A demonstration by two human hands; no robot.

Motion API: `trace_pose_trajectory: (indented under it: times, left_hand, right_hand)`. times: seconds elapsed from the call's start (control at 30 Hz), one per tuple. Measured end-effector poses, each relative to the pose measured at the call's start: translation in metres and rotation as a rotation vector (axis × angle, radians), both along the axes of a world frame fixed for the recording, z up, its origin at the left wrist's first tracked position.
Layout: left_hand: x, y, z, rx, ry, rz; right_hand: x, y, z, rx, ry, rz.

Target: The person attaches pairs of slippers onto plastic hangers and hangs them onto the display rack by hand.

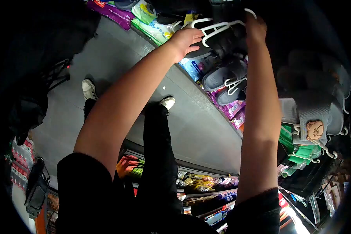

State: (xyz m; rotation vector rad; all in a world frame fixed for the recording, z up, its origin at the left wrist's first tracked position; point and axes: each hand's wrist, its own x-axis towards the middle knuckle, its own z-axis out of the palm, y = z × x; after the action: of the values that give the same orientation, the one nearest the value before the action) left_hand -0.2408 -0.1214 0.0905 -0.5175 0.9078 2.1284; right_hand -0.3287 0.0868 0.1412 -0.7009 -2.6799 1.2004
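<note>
A white plastic hanger (218,28) stretches between my two hands near the top of the view, with dark slippers (222,42) behind and below it. My left hand (186,42) is at the hanger's left end, its fingers apart and partly behind the white plastic; whether it grips the hanger or a slipper does not show. By the hanger's hook is my right hand (256,30), raised, its fingers lost in shadow. Another pair of dark grey slippers (225,80) on a small white hanger lies lower down, between my forearms.
Colourful packages (195,67) line the raised edge beside the grey floor (124,50). Grey slippers with a bear badge (315,130) and green slippers (302,154) hang at the right. Shelves of packaged goods (202,182) stand at the bottom. A dark bag (37,189) is at lower left.
</note>
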Motion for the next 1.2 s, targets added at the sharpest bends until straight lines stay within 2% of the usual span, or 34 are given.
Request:
trace_pose_trajectory:
  times: [0.13, 0.2, 0.23, 0.3, 0.37, 0.4, 0.43, 0.5, 0.53, 0.67, 0.7, 0.77, 0.83, 0.93, 0.97, 1.03, 1.1, 1.2]
  left_hand:
    - [-0.004, -0.001, 0.007, 0.023, -0.01, -0.038]
    - [-0.001, 0.0, 0.013, 0.059, -0.016, -0.039]
    - [-0.001, 0.0, 0.015, 0.089, -0.017, -0.042]
    - [0.003, 0.003, 0.014, 0.124, -0.017, -0.061]
    - [0.009, 0.001, 0.032, -0.013, -0.007, -0.14]
    - [0.013, 0.003, 0.034, -0.173, 0.08, -0.179]
    - [0.018, 0.0, 0.046, -0.177, 0.08, -0.183]
    - [0.032, -0.008, 0.07, -0.297, 0.267, -0.003]
    - [0.032, -0.015, 0.07, -0.183, 0.222, -0.047]
    - [0.064, -0.028, 0.096, -0.056, 0.031, 0.135]
    - [0.071, -0.037, 0.103, -0.032, 0.042, 0.129]
    - [0.09, -0.056, 0.123, -0.051, 0.053, 0.09]
    - [0.112, -0.076, 0.142, -0.071, 0.209, 0.036]
    - [0.143, -0.115, 0.174, -0.052, 0.256, -0.069]
    - [0.153, -0.13, 0.178, -0.157, 0.243, -0.185]
    - [0.17, -0.146, 0.205, -0.109, 0.3, -0.097]
    - [0.182, -0.154, 0.213, -0.14, 0.183, -0.094]
    - [0.183, -0.16, 0.223, -0.23, 0.149, -0.129]
  right_hand:
    - [0.027, -0.017, 0.03, -0.134, 0.045, -0.092]
    - [0.038, -0.018, 0.042, -0.191, 0.221, -0.103]
    - [0.046, -0.022, 0.051, -0.19, 0.221, -0.104]
    - [0.064, -0.033, 0.074, -0.073, 0.232, -0.017]
    - [0.085, -0.047, 0.092, -0.012, 0.242, 0.02]
    - [0.095, -0.051, 0.099, 0.031, 0.188, 0.05]
    - [0.105, -0.058, 0.106, 0.072, 0.136, 0.078]
    - [0.126, -0.073, 0.119, 0.093, 0.083, 0.089]
    - [0.136, -0.073, 0.122, 0.127, 0.039, 0.097]
    - [0.167, -0.094, 0.141, -0.088, 0.091, 0.07]
    - [0.174, -0.105, 0.16, -0.151, -0.056, 0.02]
    - [0.195, -0.115, 0.175, -0.243, -0.067, -0.002]
    - [0.214, -0.125, 0.196, -0.22, -0.069, -0.007]
    - [0.243, -0.134, 0.226, -0.358, -0.036, -0.188]
    - [0.254, -0.127, 0.231, -0.405, 0.03, -0.201]
    - [0.268, -0.134, 0.25, -0.506, 0.03, -0.148]
    - [0.275, -0.146, 0.262, -0.52, 0.048, -0.071]
    - [0.269, -0.156, 0.282, -0.432, 0.032, 0.04]
